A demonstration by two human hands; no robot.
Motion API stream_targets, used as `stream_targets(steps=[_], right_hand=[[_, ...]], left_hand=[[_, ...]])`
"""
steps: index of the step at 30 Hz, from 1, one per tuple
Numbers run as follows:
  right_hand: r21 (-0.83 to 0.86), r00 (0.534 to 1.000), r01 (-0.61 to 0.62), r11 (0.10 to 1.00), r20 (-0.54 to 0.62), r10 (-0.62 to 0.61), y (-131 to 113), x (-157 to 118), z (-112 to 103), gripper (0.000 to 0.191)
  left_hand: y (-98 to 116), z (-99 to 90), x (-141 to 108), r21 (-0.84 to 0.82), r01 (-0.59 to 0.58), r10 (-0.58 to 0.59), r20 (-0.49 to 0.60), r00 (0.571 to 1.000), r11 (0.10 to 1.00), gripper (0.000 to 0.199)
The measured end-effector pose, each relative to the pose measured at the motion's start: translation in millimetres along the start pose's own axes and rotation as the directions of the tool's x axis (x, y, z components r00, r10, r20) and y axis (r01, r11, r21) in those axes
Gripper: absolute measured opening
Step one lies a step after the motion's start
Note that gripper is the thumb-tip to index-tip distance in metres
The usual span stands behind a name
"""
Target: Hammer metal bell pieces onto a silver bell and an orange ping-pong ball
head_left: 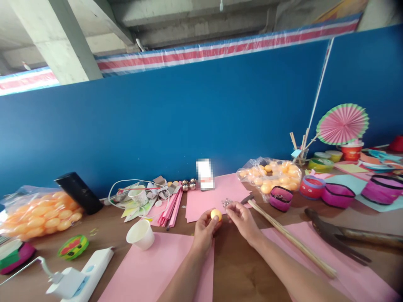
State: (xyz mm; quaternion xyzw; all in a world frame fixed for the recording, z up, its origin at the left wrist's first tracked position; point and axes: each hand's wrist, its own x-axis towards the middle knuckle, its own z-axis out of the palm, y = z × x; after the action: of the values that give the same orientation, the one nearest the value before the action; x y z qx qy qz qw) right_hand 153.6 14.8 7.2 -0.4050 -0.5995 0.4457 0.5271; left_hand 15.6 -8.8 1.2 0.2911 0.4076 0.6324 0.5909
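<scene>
A yellow ball [216, 215] is being pinched between the thumb and fingers of the left hand [204, 227], above the table [234, 264]. The right hand [243, 220] is being held just beside it, its fingers curled; whether they are being pressed together or pinching something cannot be told. Small silvery pieces [226, 203] are lying near the right fingertips. Orange balls are being contained in a clear plastic bag [23, 191] at far left and a second clear bag [247, 167] near the blue partition [204, 109]. Small dark contents are being held in a magenta container [280, 205]. Wooden sticks [304, 140] are being held in a glass jar [298, 159]. A white cup [142, 240] is standing upright by a pink sheet [157, 272].
</scene>
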Motion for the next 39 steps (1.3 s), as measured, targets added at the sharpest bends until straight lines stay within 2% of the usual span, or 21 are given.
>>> stream_targets(steps=[3,5,8,12,15,18,23,29,35,39], right_hand=[[-0.256,0.969,0.085,0.963,-0.202,-0.140,0,6,-12,0.019],[-0.448,0.945,0.114,0.887,-0.226,-0.235,3,9,-21,0.016],[-0.669,0.949,0.155,0.727,-0.103,-0.297,9,12,-30,0.017],[-0.828,0.962,0.197,0.525,0.060,-0.267,13,10,-29,0.021],[-0.893,0.968,0.190,0.407,0.102,-0.227,13,10,-25,0.023],[-0.928,0.974,0.174,0.330,0.114,-0.193,15,11,-23,0.025],[-0.933,0.977,0.164,0.320,0.109,-0.184,14,11,-24,0.023],[-0.926,0.975,0.162,0.342,0.098,-0.198,11,11,-23,0.020],[-0.884,0.965,0.168,0.436,0.058,-0.254,12,10,-25,0.014],[-0.851,0.961,0.197,0.488,0.068,-0.269,13,8,-27,0.014]], left_hand=[[3,-0.7,1,-0.049,-0.010,0.009,-0.021,1.000,0.999,0.039],[4,-0.7,0,-0.049,-0.002,0.001,-0.016,1.000,0.999,0.037],[7,0.4,-2,-0.023,0.031,-0.031,-0.005,1.000,0.999,0.033],[10,1.9,-3,-0.040,0.038,-0.038,-0.016,0.999,0.998,0.027],[10,1.6,-3,-0.055,0.040,-0.040,-0.001,0.999,0.998,0.028],[9,0.6,-3,-0.058,0.052,-0.051,0.011,0.999,0.997,0.034],[7,0.4,-3,-0.050,0.056,-0.056,0.006,0.998,0.997,0.043],[8,0.6,-3,-0.029,0.056,-0.056,0.004,0.998,0.998,0.040],[8,0.4,-3,-0.027,0.045,-0.045,0.006,0.999,0.999,0.049],[9,0.7,-3,-0.023,0.028,-0.027,0.036,0.999,0.999,0.043]])
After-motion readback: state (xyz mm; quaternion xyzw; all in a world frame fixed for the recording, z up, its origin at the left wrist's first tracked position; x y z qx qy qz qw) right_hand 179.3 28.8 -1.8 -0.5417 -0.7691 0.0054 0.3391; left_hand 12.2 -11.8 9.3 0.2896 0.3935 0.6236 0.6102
